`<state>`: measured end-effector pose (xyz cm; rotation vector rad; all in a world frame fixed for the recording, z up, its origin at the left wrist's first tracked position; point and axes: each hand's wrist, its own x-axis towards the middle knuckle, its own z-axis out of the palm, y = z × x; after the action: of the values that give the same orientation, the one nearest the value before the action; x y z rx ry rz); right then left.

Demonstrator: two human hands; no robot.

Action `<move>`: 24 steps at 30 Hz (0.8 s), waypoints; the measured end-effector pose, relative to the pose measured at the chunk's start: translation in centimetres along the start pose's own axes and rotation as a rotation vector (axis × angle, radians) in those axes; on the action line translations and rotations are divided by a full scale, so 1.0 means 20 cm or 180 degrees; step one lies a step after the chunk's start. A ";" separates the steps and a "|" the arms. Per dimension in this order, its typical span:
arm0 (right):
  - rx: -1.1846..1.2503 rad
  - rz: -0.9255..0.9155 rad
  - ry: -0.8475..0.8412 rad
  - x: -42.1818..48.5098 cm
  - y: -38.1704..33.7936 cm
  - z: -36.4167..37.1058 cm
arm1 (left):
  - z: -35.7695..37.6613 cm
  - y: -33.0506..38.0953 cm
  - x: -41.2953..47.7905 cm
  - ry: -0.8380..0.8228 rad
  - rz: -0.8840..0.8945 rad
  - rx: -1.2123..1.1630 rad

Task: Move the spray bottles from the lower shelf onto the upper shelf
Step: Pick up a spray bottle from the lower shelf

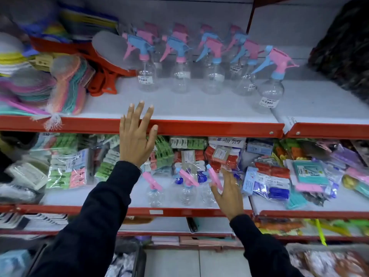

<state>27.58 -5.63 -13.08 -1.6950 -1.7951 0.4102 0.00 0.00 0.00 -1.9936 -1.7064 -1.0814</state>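
I am seeing clear round bottles [208,76] with pink-and-blue trigger heads standing in rows on the upper shelf [199,126]; three more [187,193] are standing on the lower shelf [99,209]. My left hand [137,134] is spread empty at the upper edge; my right hand [227,193], fingers apart, is touching one pink trigger, gripping nothing.

Single head-worn wide-angle view, facing forward, close to store shelves [199,127], slightly downward tilt

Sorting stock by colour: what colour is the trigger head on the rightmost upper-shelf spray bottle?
Pink head with a blue trigger and collar, seen in the head view.
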 end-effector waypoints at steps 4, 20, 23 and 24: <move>0.0762 0.0806 -0.0497 0.03 0.08 0.08 | 0.02 -0.05 -0.02 -0.0096 -0.0056 0.0215; 0.1800 0.0294 -0.0369 0.06 -0.12 -0.39 | 0.09 -0.11 0.00 0.0135 0.0120 0.0236; 0.1987 0.0111 -0.0328 0.10 -0.28 -0.62 | 0.11 -0.12 0.01 0.0154 0.0125 0.0236; 0.2035 0.0020 -0.0290 0.12 -0.34 -0.70 | 0.11 -0.12 0.02 0.0164 0.0130 0.0240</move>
<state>31.07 -6.79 2.18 -1.2415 -1.4930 0.9592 -1.55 2.30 -1.84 -1.9294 -1.6484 -1.0302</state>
